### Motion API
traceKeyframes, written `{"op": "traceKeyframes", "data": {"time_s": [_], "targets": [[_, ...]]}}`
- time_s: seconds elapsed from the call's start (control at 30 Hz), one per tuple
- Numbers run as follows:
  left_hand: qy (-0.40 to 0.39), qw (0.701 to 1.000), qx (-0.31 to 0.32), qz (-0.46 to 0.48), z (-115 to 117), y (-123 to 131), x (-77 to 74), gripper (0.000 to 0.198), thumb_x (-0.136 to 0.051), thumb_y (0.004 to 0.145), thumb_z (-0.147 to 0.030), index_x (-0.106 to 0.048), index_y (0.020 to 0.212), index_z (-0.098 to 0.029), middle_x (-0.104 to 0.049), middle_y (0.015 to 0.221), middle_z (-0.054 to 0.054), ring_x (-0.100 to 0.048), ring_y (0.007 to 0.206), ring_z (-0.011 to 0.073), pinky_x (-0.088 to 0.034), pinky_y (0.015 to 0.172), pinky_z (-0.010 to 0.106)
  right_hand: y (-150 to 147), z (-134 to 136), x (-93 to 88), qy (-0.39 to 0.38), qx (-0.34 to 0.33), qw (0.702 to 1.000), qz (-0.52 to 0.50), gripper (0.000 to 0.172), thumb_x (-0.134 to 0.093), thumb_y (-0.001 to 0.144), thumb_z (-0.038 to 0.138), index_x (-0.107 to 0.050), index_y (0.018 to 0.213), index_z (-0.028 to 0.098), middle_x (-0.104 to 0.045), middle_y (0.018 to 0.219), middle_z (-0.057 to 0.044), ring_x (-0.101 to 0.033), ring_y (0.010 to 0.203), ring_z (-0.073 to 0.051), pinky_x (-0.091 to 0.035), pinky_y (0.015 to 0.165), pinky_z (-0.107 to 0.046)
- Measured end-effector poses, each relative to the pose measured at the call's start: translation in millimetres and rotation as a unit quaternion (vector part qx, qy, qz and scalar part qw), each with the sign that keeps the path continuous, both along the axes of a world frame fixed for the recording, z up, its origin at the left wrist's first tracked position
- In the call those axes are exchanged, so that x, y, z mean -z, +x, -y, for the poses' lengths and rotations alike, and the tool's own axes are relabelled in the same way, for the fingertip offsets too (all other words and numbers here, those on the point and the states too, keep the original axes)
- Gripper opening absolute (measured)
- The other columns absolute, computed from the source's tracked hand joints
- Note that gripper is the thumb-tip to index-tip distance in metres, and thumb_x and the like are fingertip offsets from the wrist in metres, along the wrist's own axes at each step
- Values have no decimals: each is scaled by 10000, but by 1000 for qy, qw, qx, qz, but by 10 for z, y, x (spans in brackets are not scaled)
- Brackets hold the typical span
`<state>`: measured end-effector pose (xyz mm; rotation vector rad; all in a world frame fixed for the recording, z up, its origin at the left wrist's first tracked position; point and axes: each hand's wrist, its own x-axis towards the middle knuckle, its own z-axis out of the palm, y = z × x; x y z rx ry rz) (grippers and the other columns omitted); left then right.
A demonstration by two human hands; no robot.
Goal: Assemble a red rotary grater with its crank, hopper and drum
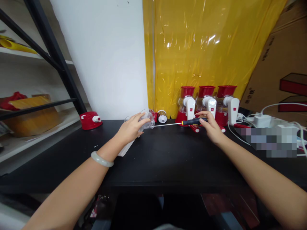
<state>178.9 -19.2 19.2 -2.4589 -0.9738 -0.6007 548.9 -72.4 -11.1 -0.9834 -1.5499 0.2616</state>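
Observation:
My left hand [132, 127] is wrapped over a clear plastic housing [149, 118] lying on the black table. Part of that housing is hidden under my fingers. In my right hand [210, 126] is a screwdriver [193, 121] with a black and yellow handle. Its thin shaft points left, and the tip is at the right side of the clear housing; whether it sits on a screw is too small to tell. A white part [127, 148] lies below my left hand. Just behind the shaft is a small drum with a white end [162, 117].
Several red and white rotary graters [187, 103] stand at the back right. A red base [90, 120] sits at the back left of the black table [165, 159]. White chargers and cables [262, 120] lie at the right. A shelf rack [35, 134] stands on the left.

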Motion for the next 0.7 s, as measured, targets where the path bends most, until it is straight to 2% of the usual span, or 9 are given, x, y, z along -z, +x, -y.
{"op": "traceKeyframes", "data": {"time_s": [0.07, 0.1, 0.17, 0.23, 0.3, 0.37, 0.47, 0.53, 0.7], "targets": [[3, 1000, -5, -4, 0, 1, 4, 568, -695, 774, -145, -521, 1295, -291, -415, 1510, 115, -415, 1373, 319, -484, 1008, 496, 2, -8, 1, 16, 5, 1000, 5, 412, -638, 815, 544, -530, 1100, 267, -608, 1000, -44, -622, 927, -210, -530, 825, -389], [5, 1000, -7, -7, 1, 1, 6, 576, -698, 772, -146, -517, 1299, -290, -414, 1509, 117, -414, 1373, 318, -483, 1009, 491, 0, -7, 0, 12, 2, 1000, 3, 422, -653, 807, 531, -521, 1110, 269, -608, 986, -37, -624, 894, -202, -530, 810, -382], [8, 1000, -9, -11, 2, 0, 9, 587, -704, 769, -146, -510, 1305, -289, -411, 1510, 120, -412, 1373, 318, -485, 1006, 486, -6, 6, -6, -16, -10, 1000, -1, 406, -630, 833, 519, -505, 1124, 265, -604, 859, -9, -616, 729, -173, -528, 695, -346], [10, 1000, -8, -10, 3, 1, 10, 585, -700, 771, -144, -510, 1304, -291, -409, 1512, 118, -413, 1373, 318, -486, 1004, 488, -13, 25, -13, -54, -17, 998, 1, 366, -566, 879, 529, -508, 1113, 254, -550, 668, 32, -551, 550, -150, -476, 547, -304], [8, 1000, -7, -7, 4, 3, 9, 572, -690, 775, -138, -518, 1298, -294, -412, 1512, 113, -414, 1373, 317, -484, 1005, 493, -18, 36, -19, -72, -13, 997, 2, 350, -515, 903, 547, -526, 1075, 243, -500, 576, 48, -510, 480, -147, -429, 481, -287], [7, 1000, -5, -6, 5, 5, 8, 565, -686, 776, -134, -526, 1294, -291, -419, 1508, 114, -418, 1370, 320, -482, 1006, 494, -17, 34, -21, -61, -7, 998, -6, 351, -501, 905, 558, -539, 1052, 242, -542, 638, 24, -544, 525, -154, -461, 518, -302], [8, 1000, -2, -7, 6, 5, 6, 565, -685, 776, -136, -526, 1296, -290, -419, 1508, 117, -421, 1367, 323, -483, 1004, 495, -4, 13, -12, -23, -3, 1000, -3, 341, -546, 881, 536, -540, 1074, 255, -611, 895, -31, -622, 764, -187, -529, 714, -359], [7, 1000, 0, -8, 6, 3, 5, 565, -684, 777, -139, -523, 1297, -291, -414, 1511, 117, -421, 1368, 321, -479, 1009, 495, 5, -1, -2, -3, 0, 1000, 14, 367, -614, 841, 507, -530, 1103, 264, -600, 993, -42, -614, 897, -209, -525, 801, -386], [1, 1000, 5, 0, 5, 2, 5, 555, -686, 777, -138, -530, 1289, -284, -417, 1511, 118, -415, 1374, 318, -470, 1019, 496, -13, 12, -7, 13, 10, 1000, 21, 432, -680, 794, 480, -504, 1132, 277, -587, 957, -29, -612, 897, -208, -531, 801, -386]]}}
